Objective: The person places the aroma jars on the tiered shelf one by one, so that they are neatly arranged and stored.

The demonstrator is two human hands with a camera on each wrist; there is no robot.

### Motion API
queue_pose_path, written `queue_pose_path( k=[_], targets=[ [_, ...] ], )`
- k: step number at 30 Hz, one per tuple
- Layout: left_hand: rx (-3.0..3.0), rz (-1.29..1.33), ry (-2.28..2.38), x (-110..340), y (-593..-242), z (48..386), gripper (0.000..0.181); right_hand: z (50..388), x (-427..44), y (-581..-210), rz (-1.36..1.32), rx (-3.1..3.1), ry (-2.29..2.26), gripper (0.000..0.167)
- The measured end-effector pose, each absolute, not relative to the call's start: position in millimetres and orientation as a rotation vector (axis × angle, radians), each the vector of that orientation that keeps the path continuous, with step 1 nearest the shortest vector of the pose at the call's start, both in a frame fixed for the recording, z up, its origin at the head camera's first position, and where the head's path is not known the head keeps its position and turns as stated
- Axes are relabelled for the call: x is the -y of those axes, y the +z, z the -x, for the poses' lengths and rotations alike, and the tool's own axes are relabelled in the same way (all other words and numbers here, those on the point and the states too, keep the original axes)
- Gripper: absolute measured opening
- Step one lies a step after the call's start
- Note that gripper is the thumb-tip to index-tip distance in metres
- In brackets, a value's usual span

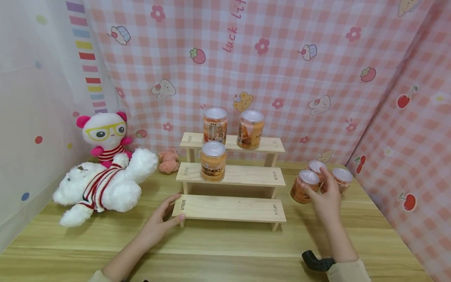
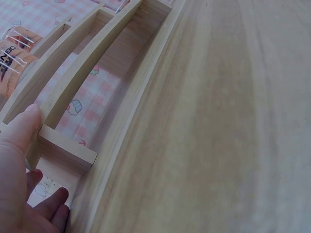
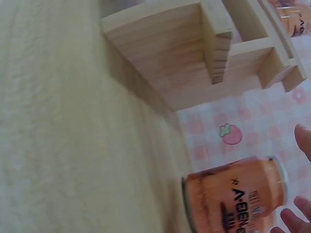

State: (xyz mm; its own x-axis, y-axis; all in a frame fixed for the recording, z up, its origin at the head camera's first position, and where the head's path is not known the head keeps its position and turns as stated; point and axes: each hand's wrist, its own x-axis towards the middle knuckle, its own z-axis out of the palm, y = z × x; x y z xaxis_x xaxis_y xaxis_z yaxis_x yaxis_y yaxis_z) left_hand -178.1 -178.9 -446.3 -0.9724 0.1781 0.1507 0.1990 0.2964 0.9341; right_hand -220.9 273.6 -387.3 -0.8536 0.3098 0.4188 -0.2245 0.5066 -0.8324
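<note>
A three-step wooden display shelf [image 1: 229,208] stands on the table. My left hand [image 1: 159,224] holds the left end of its lowest step, thumb [image 2: 22,127] on the board's edge and the other fingers around its end. Two cans with orange labels, the left can [image 1: 215,127] and the right can [image 1: 250,131], stand on the top step. Another can [image 1: 213,162] is upright on the middle step. To the right of the shelf, my right hand [image 1: 327,199] hovers by the front can [image 1: 302,191] of a group of three, thumb and fingers spread apart, around nothing.
Behind that front can stand a back can [image 1: 316,167] and a right-hand can [image 1: 341,180]. On the left lie a white plush bear [image 1: 119,192], a pink-and-white plush toy [image 1: 105,133] and a pink yarn bundle [image 1: 168,161]. A black object [image 1: 317,262] is beside my right wrist.
</note>
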Motion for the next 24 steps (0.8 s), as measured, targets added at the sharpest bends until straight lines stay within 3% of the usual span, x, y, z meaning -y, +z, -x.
queue_pose_path(
  k=[24],
  targets=[
    [2.528,0.365,-1.829,179.2,-446.5,177.1,0.067,234.8,-276.7,-422.0,0.109,2.243,1.43,0.076]
  ],
)
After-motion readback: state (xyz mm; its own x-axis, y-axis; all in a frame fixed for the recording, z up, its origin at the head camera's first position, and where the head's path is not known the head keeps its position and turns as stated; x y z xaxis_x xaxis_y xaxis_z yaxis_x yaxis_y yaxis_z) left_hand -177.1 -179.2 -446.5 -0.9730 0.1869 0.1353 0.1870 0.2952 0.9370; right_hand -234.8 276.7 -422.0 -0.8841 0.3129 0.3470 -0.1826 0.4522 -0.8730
